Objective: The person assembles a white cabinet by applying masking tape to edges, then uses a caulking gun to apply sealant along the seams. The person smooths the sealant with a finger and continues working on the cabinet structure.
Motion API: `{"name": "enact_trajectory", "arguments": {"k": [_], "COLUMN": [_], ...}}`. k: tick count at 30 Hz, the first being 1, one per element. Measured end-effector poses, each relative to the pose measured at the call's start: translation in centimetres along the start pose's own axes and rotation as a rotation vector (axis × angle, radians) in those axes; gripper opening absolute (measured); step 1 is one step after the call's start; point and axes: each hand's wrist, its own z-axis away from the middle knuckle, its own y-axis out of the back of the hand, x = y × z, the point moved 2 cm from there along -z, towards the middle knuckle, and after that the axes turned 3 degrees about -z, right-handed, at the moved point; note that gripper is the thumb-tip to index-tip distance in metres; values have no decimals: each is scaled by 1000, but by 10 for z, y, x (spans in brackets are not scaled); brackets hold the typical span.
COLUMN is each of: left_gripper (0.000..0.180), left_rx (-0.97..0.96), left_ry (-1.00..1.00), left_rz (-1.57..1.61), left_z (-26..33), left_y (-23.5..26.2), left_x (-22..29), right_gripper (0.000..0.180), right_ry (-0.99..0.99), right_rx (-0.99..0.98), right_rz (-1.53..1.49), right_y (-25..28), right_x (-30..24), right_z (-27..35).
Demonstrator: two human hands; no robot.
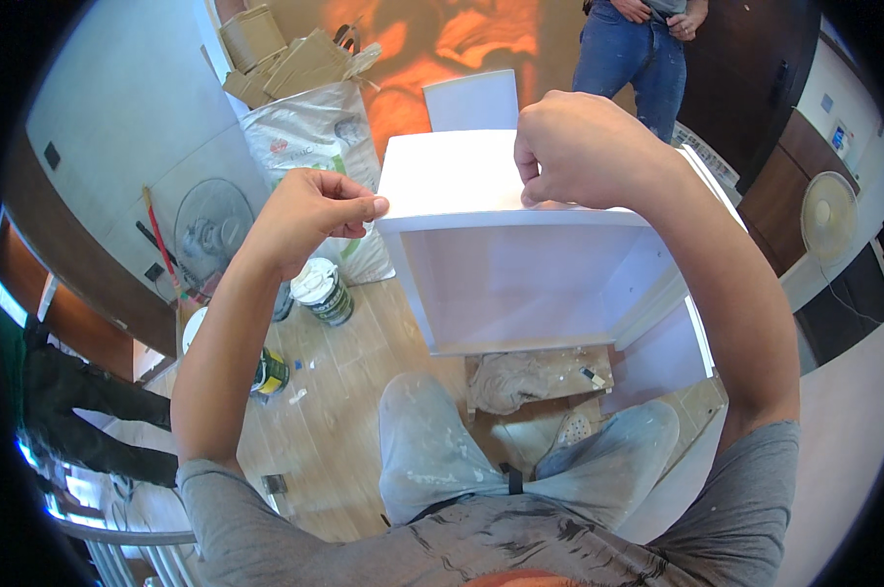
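In front of me stands a white open-fronted cabinet with a bright white top panel. My left hand is at the top panel's front left corner, thumb and forefinger closed together against the edge. Whatever lies between those fingertips is too small to make out. Further right along the same front edge, my right hand bends down with curled fingers, its fingertips touching the edge. Its own knuckles hide what it pinches, if anything. The cabinet's inside shows pale walls and back.
A low wooden board with a grey rag lies below the cabinet. Paint buckets, a white sack, cardboard and a fan stand left. Another person stands beyond the cabinet. Dark trousers show at left.
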Motion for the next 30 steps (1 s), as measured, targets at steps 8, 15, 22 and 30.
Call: {"name": "enact_trajectory", "arguments": {"k": [8,15,22,30], "left_gripper": [28,27,26,27], "left_rx": [16,27,19,0], "left_ry": [-7,-18,-24,21], "left_rz": [-7,-7,21,174], "left_z": [1,2,3,-7], "left_y": [-1,-2,-4,1], "left_x": [1,0,2,-18], "right_gripper": [12,16,12,13], "right_ry": [63,-11,17,8], "right_rx": [81,-5,37,29], "right_rz": [-5,4,2,-3], "right_y": [-4,0,-1,-1], "right_x": [5,0,2,0], "right_z": [-1,-1,0,-2]}}
